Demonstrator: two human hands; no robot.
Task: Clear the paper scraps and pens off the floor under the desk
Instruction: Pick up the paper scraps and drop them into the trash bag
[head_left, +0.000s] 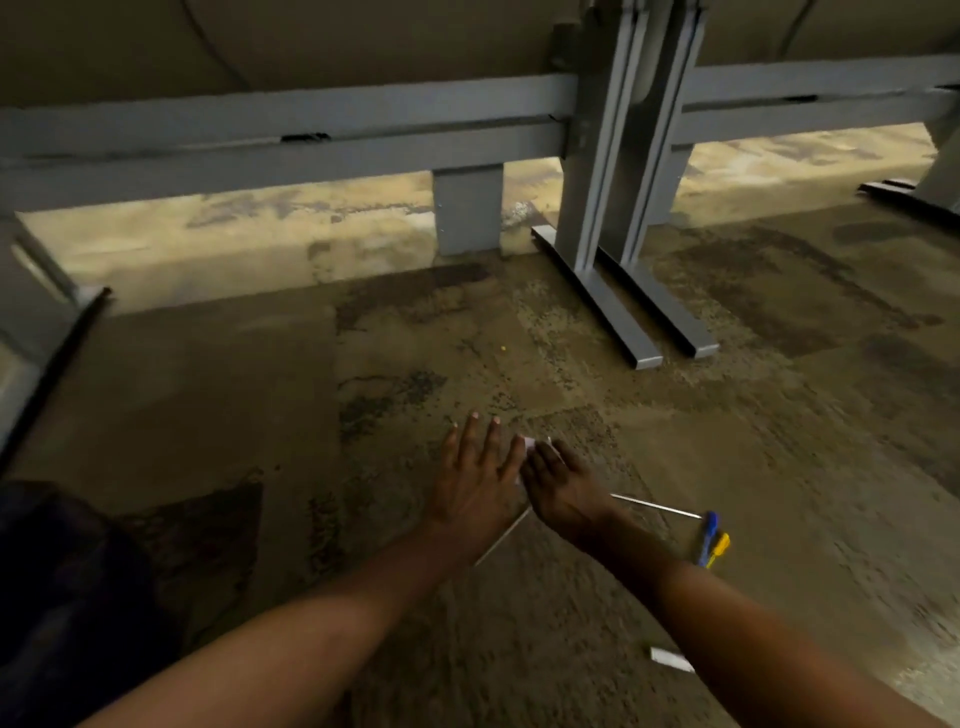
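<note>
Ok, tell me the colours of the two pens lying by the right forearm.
One blue pen, one yellow pen, side by side; seen in the head view.

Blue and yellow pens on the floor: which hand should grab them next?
Probably the right hand. The blue pen and yellow pen lie just beside its wrist; the left hand sits farther away.

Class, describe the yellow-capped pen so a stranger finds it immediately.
Start at the grey desk leg and come down the carpet to the right hand. Just right of its wrist lie two pens; the yellow-capped pen is the rightmost, beside the blue-capped pen.
</note>
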